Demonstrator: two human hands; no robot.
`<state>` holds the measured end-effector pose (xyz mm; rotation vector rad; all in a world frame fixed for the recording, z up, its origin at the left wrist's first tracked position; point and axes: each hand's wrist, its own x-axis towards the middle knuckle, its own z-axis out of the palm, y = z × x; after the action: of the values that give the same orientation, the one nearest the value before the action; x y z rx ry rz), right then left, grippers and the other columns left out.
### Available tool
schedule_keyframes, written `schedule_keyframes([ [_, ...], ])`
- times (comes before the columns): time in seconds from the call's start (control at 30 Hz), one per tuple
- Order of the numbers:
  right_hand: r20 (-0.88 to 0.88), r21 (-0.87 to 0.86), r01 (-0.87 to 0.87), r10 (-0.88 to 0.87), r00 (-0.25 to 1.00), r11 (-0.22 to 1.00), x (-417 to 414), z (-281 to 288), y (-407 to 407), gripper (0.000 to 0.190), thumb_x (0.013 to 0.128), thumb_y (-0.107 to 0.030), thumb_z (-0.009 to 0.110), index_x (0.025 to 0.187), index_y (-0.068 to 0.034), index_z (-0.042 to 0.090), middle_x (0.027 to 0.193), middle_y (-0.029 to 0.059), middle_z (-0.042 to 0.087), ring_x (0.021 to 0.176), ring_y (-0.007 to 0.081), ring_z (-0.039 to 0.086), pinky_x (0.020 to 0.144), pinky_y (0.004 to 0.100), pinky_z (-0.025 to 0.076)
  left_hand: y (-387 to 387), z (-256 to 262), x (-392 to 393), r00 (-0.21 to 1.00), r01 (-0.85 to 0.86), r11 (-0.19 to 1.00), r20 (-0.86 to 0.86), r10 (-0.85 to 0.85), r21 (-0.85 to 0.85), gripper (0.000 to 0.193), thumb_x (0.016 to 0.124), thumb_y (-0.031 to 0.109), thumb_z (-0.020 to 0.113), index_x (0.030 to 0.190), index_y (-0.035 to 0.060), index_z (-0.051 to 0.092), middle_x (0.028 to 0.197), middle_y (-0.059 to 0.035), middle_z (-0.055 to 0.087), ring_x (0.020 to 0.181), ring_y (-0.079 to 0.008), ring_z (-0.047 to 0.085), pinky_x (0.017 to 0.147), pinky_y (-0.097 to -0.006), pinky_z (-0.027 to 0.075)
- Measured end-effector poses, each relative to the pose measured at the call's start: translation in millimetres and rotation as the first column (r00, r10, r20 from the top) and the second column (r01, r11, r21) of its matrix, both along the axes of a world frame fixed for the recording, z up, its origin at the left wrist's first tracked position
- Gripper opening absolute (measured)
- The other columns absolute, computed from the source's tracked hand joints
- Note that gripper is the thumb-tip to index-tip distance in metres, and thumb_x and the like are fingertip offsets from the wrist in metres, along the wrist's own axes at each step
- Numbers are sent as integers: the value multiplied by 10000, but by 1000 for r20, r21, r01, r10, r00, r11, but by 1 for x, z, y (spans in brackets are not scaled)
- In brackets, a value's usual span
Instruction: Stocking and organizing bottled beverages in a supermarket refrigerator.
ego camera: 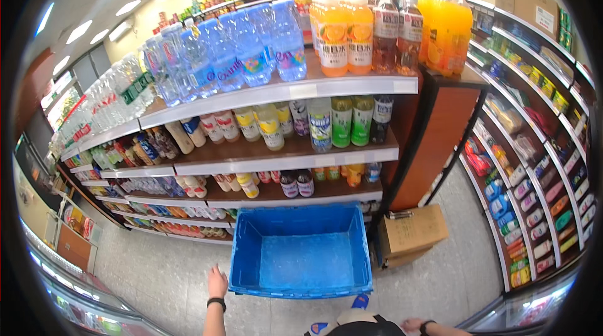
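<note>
My left hand point(217, 282), a dark band at its wrist, hangs just left of a blue plastic crate point(301, 296). Its fingers are loosely apart and hold nothing. The crate stands before me against the shelf front, and its bare inner floor shows. Low at the bottom edge, my right hand point(412, 325) is beside my body, also banded at the wrist; I see nothing in it. Beyond the crate rises a drinks shelf unit point(287, 159). Its top carries blue-tinted water bottles point(254, 48), orange drink bottles point(360, 37) and brown tea bottles point(385, 30).
A cardboard box point(414, 230) sits on the tiled floor point(438, 279) right of the crate, by the unit's wooden end panel point(431, 143). Stocked shelves point(537, 147) line the right side. A glass-fronted display case point(89, 303) runs along the lower left. My shoe point(360, 301) is near the crate.
</note>
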<state>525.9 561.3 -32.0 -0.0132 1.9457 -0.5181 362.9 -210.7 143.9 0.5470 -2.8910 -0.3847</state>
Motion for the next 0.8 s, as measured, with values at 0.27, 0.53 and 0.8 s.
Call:
schedule_keyframes([
  [0.27,-230,-572,763,-951,205,302,-243,62,-173,528,964,-466,469,1175,-4,612,1039,152,691,993,260,648,863,345,482,96,-75,-18,993,111,990,36,-115,91,256,924,212,493,1080,32,586,984,-223,645,957,-364,615,881,-472,443],
  [0.53,-860,-134,551,-372,349,824,-261,75,-232,441,905,-337,581,1193,-36,438,1004,310,558,949,470,561,794,514,482,100,-99,-28,867,-129,991,489,98,30,520,957,475,354,952,95,709,892,-178,695,902,-386,647,844,-484,466],
  [0.8,-706,-88,689,-533,466,719,-272,56,-225,377,897,-329,551,1173,-80,490,901,275,646,847,468,615,734,542,496,112,-83,-37,859,-31,999,509,46,-39,465,907,473,440,803,135,742,772,-160,692,770,-353,675,711,-457,528],
])
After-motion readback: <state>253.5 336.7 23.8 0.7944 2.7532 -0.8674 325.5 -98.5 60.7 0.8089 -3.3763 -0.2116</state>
